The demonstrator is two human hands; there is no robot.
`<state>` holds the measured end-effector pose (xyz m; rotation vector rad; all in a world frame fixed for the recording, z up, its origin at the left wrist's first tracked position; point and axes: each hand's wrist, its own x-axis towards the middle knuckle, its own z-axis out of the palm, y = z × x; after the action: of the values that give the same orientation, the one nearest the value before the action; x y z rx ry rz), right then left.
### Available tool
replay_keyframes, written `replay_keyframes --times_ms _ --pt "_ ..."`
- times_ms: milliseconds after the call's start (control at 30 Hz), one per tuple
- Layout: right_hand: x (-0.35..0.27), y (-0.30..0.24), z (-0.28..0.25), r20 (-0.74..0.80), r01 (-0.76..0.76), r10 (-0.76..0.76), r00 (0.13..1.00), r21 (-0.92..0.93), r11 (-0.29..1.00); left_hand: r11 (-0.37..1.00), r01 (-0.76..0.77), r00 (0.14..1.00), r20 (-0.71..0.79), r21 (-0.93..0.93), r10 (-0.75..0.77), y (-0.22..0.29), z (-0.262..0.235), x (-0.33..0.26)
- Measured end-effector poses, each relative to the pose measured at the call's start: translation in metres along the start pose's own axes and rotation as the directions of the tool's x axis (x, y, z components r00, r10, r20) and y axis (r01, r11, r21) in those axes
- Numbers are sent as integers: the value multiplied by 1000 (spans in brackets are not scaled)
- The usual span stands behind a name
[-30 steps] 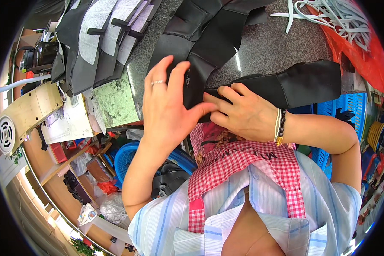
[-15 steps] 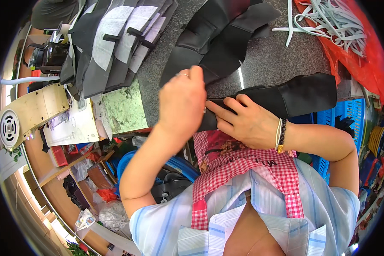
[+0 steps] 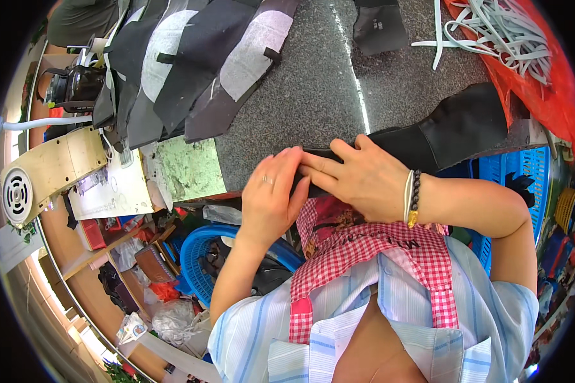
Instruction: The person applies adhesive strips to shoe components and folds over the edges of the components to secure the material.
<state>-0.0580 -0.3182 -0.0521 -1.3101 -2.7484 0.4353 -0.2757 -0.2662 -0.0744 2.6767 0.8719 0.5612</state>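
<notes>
A long black padded fabric piece lies along the front edge of the dark speckled tabletop, with a seam across its right part. My left hand grips its left end, the fingers pressed together over the edge and the thumb on the near side. Beside it, my right hand is closed on the same piece with its fingertips close to those of the left. Both hands cover the left end, so the fold or edge between them is hidden.
Layered black and grey-white cut pieces hang over the left side. Another black piece lies at the far edge. White strips rest on a red plastic bag at right. A cream machine arm and blue baskets stand around the table.
My left hand has come down from a raised fist onto the fabric's left end. The black pieces at the table's middle have gone from there, and black pieces now lie farther over the left pile.
</notes>
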Motion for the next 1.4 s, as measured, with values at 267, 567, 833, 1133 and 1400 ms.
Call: replay_keyframes --times_ms 267,567,833,1133,1400 --pt "-74 38 -18 -115 -91 120 986 225 970 973 -173 972 187 155 143 31 13 16" --pt "-112 78 -17 -108 -190 291 951 540 820 903 -392 879 361 176 311 65 4 72" --pt "-110 65 -10 -227 -114 218 949 399 910 929 -365 896 245 -66 370 55 26 63" --pt "-104 73 -9 -39 -200 247 968 472 858 968 -118 969 188 -222 161 69 32 64" --pt "-137 59 2 -286 -119 178 941 210 970 865 -502 844 230 17 485 53 19 64"
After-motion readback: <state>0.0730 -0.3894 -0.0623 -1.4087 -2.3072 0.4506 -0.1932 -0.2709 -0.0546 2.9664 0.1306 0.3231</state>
